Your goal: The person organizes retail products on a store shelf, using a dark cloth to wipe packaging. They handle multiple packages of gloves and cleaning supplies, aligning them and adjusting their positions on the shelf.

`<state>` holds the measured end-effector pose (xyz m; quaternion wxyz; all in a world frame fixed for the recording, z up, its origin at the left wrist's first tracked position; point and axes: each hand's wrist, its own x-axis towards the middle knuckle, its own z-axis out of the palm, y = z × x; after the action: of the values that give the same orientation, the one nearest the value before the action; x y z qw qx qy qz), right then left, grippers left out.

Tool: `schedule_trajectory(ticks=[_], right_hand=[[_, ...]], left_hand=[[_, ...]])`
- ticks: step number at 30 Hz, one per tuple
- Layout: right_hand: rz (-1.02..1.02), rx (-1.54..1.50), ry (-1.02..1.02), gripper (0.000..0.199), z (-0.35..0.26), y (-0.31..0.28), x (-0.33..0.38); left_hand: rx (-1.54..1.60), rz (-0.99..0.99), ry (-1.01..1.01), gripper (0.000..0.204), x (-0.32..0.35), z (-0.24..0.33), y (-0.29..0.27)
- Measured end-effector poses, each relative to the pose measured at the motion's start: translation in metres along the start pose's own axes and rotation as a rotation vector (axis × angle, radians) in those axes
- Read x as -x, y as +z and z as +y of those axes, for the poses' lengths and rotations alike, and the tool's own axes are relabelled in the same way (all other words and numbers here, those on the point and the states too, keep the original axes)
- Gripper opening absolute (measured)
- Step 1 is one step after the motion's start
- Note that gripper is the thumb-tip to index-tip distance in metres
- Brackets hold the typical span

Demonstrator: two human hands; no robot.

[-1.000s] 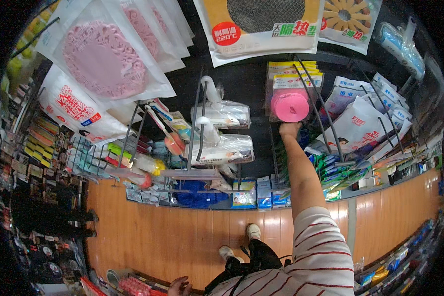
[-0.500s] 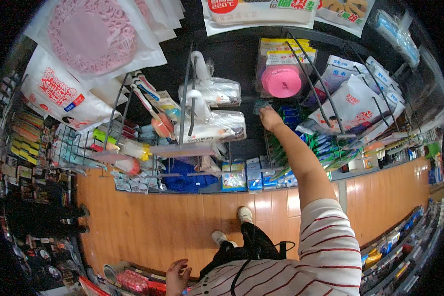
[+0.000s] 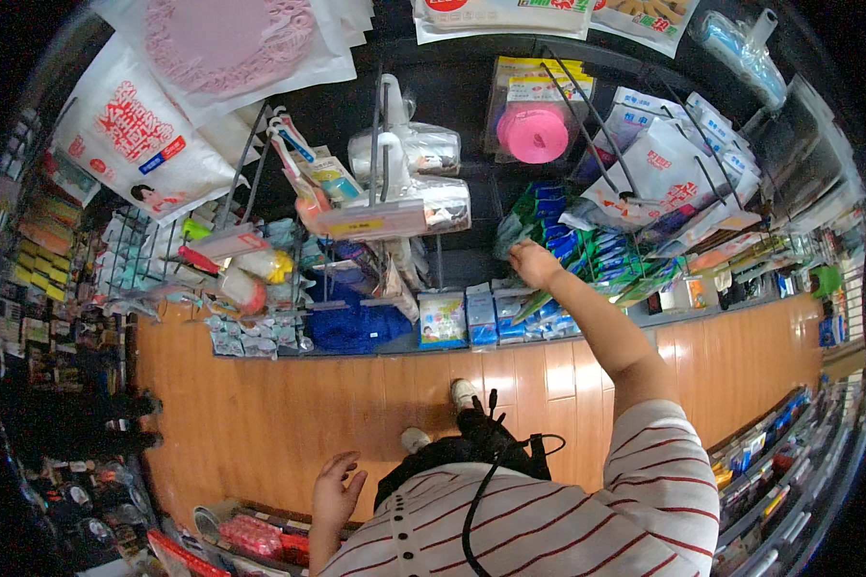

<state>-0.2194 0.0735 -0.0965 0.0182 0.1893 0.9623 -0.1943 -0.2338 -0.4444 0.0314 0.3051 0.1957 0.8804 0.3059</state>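
My right hand (image 3: 529, 262) reaches forward to the display rack, with its fingers closed at the lower end of a green plastic packet (image 3: 517, 229). Its contents cannot be made out. Just right of the hand hangs a row of similar green-and-blue packets (image 3: 601, 240). Above them, a pink round item (image 3: 533, 133) hangs in a clear pack with a yellow top. My left hand (image 3: 335, 490) is low in front of my body over the floor, fingers apart and holding nothing.
Wrapped white-handled sticky rollers (image 3: 419, 204) hang on metal hooks left of centre. White bags (image 3: 656, 183) hang at right, with hook rods sticking out. Blue packs (image 3: 481, 315) line the bottom shelf. Behind me, a low shelf holds red packs (image 3: 255, 534).
My right hand has come lower and nearer, along the green-and-blue packets, and the green packet now shows above its fingers. My left hand has risen a little. The view has shifted.
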Motion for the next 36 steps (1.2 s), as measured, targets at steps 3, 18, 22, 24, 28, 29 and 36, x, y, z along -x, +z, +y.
schedule_trajectory(ticks=[3,18,22,24,28,29,36], right_hand=[[-0.066,0.058,-0.026,0.023,-0.007,-0.009,0.010],[0.307,-0.100,0.077,0.023,0.003,-0.055,-0.033],[0.562,-0.238,0.202,0.023,0.045,-0.031,-0.094],[0.599,-0.203,0.294,0.024,0.039,-0.023,-0.120],[0.311,0.138,0.426,0.034,0.033,-0.009,-0.155],[0.311,0.159,0.453,0.035,0.017,-0.008,-0.160],[0.409,-0.016,0.635,0.035,0.078,0.055,-0.217]], left_hand=[[-0.035,0.015,0.053,0.031,0.002,0.000,-0.007],[0.058,0.093,-0.077,0.031,0.025,-0.034,-0.014],[0.019,0.074,-0.148,0.031,0.029,-0.018,-0.012],[-0.009,0.084,-0.189,0.031,0.037,-0.008,-0.011],[-0.038,0.094,-0.262,0.032,0.048,-0.016,-0.004],[-0.040,0.103,-0.280,0.032,0.054,-0.017,-0.001],[-0.067,0.122,-0.260,0.031,0.060,-0.022,0.011]])
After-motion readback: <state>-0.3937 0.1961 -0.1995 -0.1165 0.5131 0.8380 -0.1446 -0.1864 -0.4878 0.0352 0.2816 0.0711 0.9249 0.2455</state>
